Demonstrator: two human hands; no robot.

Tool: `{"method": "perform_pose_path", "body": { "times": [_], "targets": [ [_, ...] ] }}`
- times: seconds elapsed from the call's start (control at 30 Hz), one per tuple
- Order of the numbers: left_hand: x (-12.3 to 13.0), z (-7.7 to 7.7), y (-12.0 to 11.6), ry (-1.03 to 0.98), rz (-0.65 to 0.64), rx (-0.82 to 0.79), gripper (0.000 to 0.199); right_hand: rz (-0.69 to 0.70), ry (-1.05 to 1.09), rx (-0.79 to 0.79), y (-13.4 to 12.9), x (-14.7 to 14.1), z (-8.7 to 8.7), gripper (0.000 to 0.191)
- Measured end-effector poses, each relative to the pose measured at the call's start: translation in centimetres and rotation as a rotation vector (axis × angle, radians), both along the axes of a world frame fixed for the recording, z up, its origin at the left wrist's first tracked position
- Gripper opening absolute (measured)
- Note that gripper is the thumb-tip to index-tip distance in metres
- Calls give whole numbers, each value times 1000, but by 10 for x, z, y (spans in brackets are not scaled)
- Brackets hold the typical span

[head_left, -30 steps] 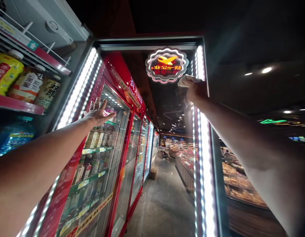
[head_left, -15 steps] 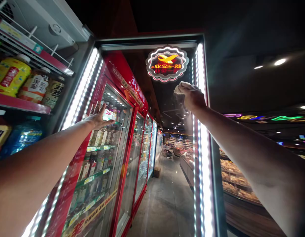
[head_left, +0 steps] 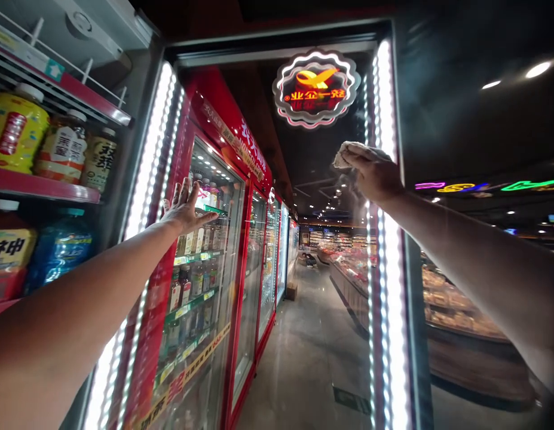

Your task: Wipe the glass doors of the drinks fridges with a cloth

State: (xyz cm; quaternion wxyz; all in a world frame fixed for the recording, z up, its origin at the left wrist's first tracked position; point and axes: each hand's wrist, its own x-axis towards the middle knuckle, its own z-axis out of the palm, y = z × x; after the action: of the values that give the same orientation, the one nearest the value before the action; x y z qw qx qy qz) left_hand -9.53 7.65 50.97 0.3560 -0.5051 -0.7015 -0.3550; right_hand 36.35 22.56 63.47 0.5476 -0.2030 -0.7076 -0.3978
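Observation:
A glass door (head_left: 277, 50) in a dark frame with bright light strips stands in front of me. My left hand (head_left: 184, 209) lies against the glass on the left, its fingers spread and nothing in it. My right hand (head_left: 376, 179) is closed on a pale cloth (head_left: 355, 154) and presses it to the glass near the right light strip. Just above and to the left of the cloth, a lit round sign (head_left: 317, 89) with a scalloped edge shows reversed lettering.
At the left, shelves (head_left: 48, 185) hold bottled drinks. Red drink coolers (head_left: 238, 286) line the aisle beyond the glass. Food displays (head_left: 460, 304) stand on the right. A small box (head_left: 291, 291) sits on the grey floor (head_left: 303, 352) by the coolers.
The door frame and sign appear shifted slightly right and up in view. My right hand, with the cloth, sits slightly lower relative to the sign. My left hand remains spread on the glass.

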Motion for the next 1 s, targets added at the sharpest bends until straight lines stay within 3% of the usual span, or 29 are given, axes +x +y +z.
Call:
{"method": "perform_pose_path", "body": {
  "times": [0.3, 0.43, 0.67, 0.87, 1.0],
  "targets": [
    [-6, -6, 6, -23, -94, 60, 115, -70, 175, -106, -22, -4, -35, 50],
    [-3, -17, 11, -36, -146, 140, 109, -48, 172, -109, -20, 2, -72, 46],
    [15, -51, 18, -89, -190, 238, 85, -58, 34, -111, -19, 12, -149, 43],
    [19, -66, 22, -93, -280, 303, 80, -122, 25, -142, -26, 10, -178, 41],
    [22, -87, 19, -85, -327, 294, 76, -159, 5, -174, -31, 16, -201, 38]
  ]
}}
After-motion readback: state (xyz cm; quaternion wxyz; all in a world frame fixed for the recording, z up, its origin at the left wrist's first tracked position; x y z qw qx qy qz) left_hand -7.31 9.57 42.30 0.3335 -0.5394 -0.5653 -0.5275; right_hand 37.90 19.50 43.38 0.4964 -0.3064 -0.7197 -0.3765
